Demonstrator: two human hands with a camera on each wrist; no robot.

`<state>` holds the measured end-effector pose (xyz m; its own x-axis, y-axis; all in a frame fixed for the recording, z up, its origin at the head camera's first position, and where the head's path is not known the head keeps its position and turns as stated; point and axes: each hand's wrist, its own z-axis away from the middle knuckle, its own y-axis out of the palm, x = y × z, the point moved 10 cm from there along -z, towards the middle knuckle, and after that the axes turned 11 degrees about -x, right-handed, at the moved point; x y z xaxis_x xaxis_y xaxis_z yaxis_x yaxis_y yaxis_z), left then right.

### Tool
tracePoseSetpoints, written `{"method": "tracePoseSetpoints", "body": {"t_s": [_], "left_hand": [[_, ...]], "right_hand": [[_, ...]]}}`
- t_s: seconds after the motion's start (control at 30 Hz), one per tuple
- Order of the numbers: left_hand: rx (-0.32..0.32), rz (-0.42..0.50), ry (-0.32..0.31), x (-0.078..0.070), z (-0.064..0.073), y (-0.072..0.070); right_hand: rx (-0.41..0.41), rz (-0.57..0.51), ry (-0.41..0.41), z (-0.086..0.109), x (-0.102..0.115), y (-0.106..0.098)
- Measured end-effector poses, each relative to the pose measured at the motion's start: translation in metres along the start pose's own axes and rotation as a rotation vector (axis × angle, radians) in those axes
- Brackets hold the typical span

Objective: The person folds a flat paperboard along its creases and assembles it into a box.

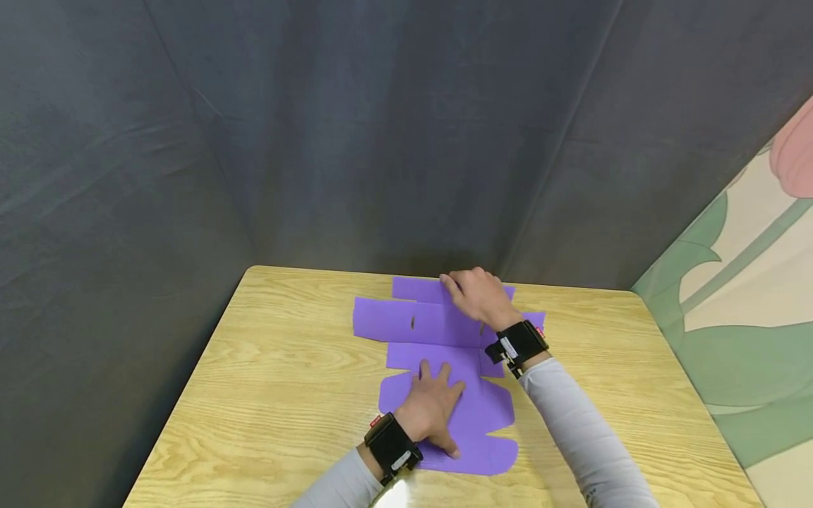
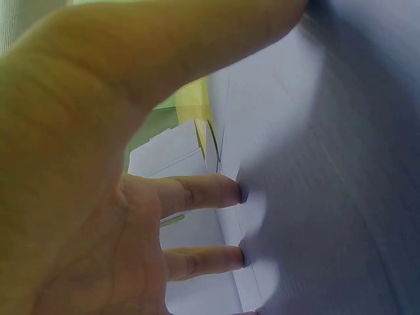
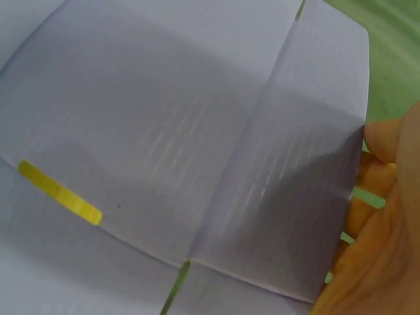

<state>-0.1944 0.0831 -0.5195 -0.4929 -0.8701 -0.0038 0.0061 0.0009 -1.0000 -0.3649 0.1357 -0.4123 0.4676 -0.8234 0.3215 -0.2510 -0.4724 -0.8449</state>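
I see the left hand [image 1: 432, 406] spread wide, likely so the card [image 1: 466, 360] won't slide while the right hand [image 1: 479, 294] holds its twelve o'clock edge.

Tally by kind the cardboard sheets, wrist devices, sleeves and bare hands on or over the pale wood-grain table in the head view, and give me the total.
Purple cut-out cardboard sheet: 1
Black boxy wrist devices: 2
Light grey fabric sleeves: 2
Bare hands: 2
Total: 7
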Motion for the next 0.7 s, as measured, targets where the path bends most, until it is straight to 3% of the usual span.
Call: {"method": "tracePoseSetpoints", "body": {"t_s": [0.37, 0.7], "left_hand": [[-0.008, 0.022, 0.001, -0.001, -0.001, 0.001], [-0.001, 0.024, 0.003, -0.002, 0.003, 0.000]], "right_hand": [[0.096, 0.019, 0.009, 0.010, 0.007, -0.002], [0.025, 0.061, -0.058, 0.026, 0.022, -0.012]]}}
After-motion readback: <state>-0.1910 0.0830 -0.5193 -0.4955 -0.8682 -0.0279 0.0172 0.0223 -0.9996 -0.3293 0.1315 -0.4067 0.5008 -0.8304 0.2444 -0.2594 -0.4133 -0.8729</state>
